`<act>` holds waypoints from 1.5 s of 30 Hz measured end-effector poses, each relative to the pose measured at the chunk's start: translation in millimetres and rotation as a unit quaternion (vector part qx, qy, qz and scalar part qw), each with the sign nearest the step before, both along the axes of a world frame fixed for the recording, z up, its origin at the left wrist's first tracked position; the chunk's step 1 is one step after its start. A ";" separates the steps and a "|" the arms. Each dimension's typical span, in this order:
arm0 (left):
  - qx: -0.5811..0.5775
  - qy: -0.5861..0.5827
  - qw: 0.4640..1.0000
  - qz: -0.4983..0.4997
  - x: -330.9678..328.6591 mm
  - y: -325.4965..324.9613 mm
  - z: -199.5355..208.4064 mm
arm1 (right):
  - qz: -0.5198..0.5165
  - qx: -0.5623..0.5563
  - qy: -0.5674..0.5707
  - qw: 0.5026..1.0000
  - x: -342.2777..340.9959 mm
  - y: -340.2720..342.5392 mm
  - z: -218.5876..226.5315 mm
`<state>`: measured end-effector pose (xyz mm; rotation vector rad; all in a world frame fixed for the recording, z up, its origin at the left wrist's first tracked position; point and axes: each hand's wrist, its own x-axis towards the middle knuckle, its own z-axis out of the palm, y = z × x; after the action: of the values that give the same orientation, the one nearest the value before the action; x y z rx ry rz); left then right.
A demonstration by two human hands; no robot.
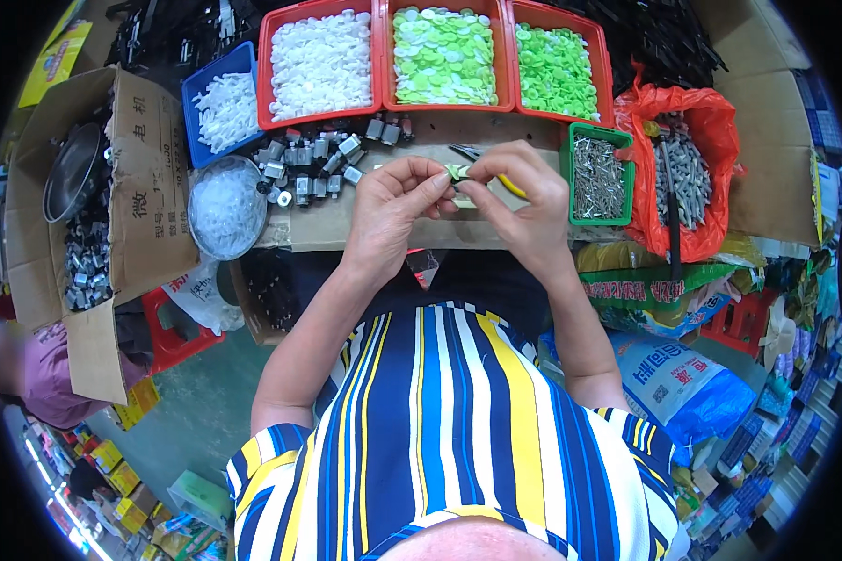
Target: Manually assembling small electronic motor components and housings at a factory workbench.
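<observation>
Above the near edge of the work table, my left hand (395, 204) and my right hand (524, 198) meet with bent fingers. Between their fingertips is a small light-green piece (456, 172) with a darker bit by it; its exact kind is too small to tell. Thumb and forefinger of each hand pinch at it. Pliers with a yellow handle (512, 186) lie on the cardboard-covered table, partly hidden behind my right hand. To the left of my hands lie several small silver motors (320, 157) in a loose heap.
Along the back stand red trays (380, 56) of white and green discs. A blue tray (195, 117), a bowl (226, 208) and a carton (150, 178) of motors stand left. A green basket (571, 178) of metal pins and a red bag (716, 224) of grey parts stand right.
</observation>
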<state>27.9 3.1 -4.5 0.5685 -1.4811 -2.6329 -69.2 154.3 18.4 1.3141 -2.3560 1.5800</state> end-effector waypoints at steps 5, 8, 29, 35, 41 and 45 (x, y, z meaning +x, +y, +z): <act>0.018 -0.008 0.999 0.030 7.3 4.6 -3.4 | -0.029 0.030 0.075 0.996 13.7 -8.2 -8.7; -0.001 -0.031 0.999 0.036 13.8 3.2 -4.4 | -0.023 0.027 0.091 0.995 15.0 -13.4 -14.9; -0.823 0.116 0.556 0.023 33.4 -0.8 -31.8 | 0.060 0.157 0.104 0.980 1.9 -19.9 -42.8; -0.843 0.122 0.524 -0.006 32.6 -5.9 -32.7 | 0.068 0.182 0.104 0.975 0.9 -21.3 -40.3; -0.850 0.174 0.497 -0.032 27.6 -19.5 -27.6 | 0.046 0.160 0.098 0.981 4.3 -24.3 -43.0; -0.852 0.190 0.487 -0.036 26.8 -22.6 -28.4 | 0.049 0.170 0.162 0.971 11.1 -20.3 -44.5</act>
<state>54.7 -19.6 -32.9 -0.3254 -2.6454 -0.1175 -58.1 133.9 -26.1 1.6253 -2.4476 0.9071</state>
